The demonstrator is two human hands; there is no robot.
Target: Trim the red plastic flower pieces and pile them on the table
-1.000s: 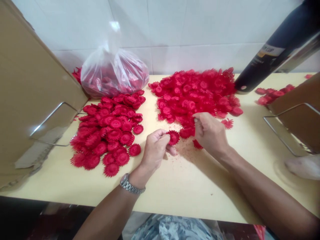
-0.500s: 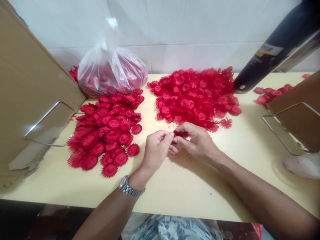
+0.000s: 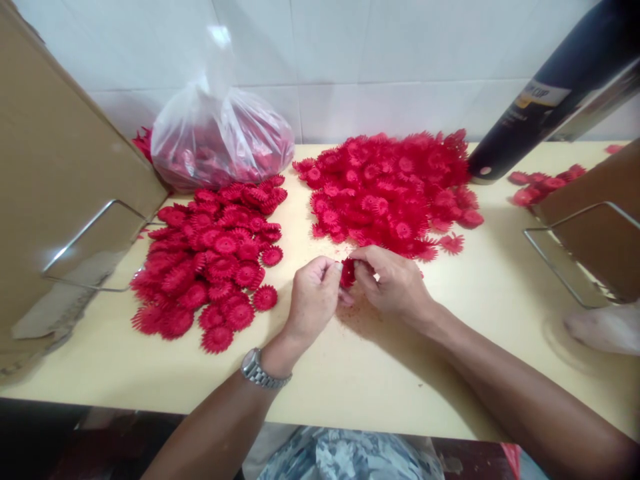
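Between my two hands, over the middle of the table, is a small red flower-shaped disc with a toothed edge. My left hand pinches its left side between thumb and fingers; a metal watch is on that wrist. From the right, my right hand pinches the same disc with thumb and forefinger. Left of my hands lies a pile of red discs with toothed edges. Beyond my hands, a wider heap of red flower pieces reaches back toward the wall.
A tied clear plastic bag of red pieces stands behind the left pile. Cardboard with a wire handle borders the left side. At right are a dark tilted bottle or tube, brown cardboard and a few red pieces.
My fingers have shifted around the red disc, so more of it shows between them now. My right hand's fingers have curled in closer. The piles look unchanged.
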